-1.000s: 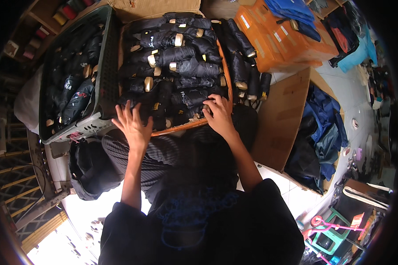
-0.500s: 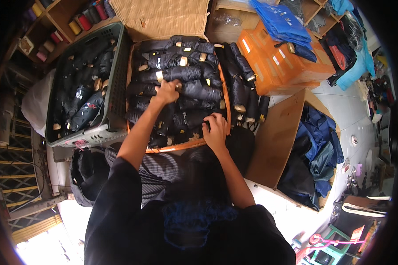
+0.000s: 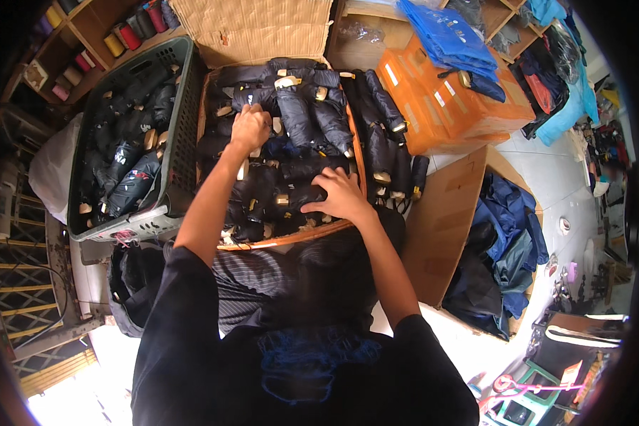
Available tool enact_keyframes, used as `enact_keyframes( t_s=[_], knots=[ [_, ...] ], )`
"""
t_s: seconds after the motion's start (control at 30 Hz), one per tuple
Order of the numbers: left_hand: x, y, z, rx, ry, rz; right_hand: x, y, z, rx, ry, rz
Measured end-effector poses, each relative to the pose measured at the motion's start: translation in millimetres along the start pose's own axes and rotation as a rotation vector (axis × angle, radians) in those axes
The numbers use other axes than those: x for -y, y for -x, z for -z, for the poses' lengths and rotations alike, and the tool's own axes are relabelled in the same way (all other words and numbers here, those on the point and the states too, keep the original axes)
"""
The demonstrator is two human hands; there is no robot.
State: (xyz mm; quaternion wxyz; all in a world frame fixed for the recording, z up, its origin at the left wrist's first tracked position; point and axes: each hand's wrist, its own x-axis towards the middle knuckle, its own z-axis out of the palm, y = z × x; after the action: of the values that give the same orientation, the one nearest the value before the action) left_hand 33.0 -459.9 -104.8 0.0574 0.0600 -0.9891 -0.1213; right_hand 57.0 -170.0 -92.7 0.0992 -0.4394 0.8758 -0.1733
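Evidently, left hand (image 3: 250,129): I saw its fingers curled down; whether it grasped anything, I could not tell.
Right hand (image 3: 341,195): arched and unclenched, thumb parted from fingers, above the box's (image 3: 323,233) near right corner.
Black umbrellas (image 3: 295,117): folded ones filled the box beneath both hands; one lay slantwise on top, just right of the left hand.
Umbrella feel: I judged them light, slick and soft outside, stiffer within, best held around the middle.
Crate (image 3: 181,156): stood left of the left hand, holding similar bundles.

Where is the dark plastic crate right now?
In the head view, the dark plastic crate stands at left, beside the open cardboard box under the left hand.
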Motion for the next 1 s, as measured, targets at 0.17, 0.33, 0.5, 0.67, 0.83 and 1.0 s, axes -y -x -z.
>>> enact_keyframes(
  t_s=[0.17,0.33,0.5,0.67,0.83,1.0],
  knots=[
    [4.4,12.5,-46.0,0.239,-0.220,-0.170,-10.1,-43.8,-26.4,-0.134,-0.325,0.026],
    [-19.4,25.8,-27.8,0.238,-0.195,-0.209,2.9,-100.0,-36.1,-0.363,-0.079,-0.319],
    [-12.8,18.3,-46.4,0.197,0.134,-0.173,-36.7,-111.6,-36.9,-0.344,-0.567,-0.331],
    [-22.9,15.8,-42.7,0.115,-0.488,-0.440,-97.5,-37.3,-32.3,-0.271,-0.556,0.018],
    [-21.8,6.4,-54.7,0.189,-0.666,-0.350,-74.3,-29.0,10.4,0.233,-0.609,-0.058],
    [-45.0,-3.5,-64.9,0.179,-0.759,-0.226,-68.0,-84.8,-21.8,-0.397,-0.175,0.192]
  ],
)
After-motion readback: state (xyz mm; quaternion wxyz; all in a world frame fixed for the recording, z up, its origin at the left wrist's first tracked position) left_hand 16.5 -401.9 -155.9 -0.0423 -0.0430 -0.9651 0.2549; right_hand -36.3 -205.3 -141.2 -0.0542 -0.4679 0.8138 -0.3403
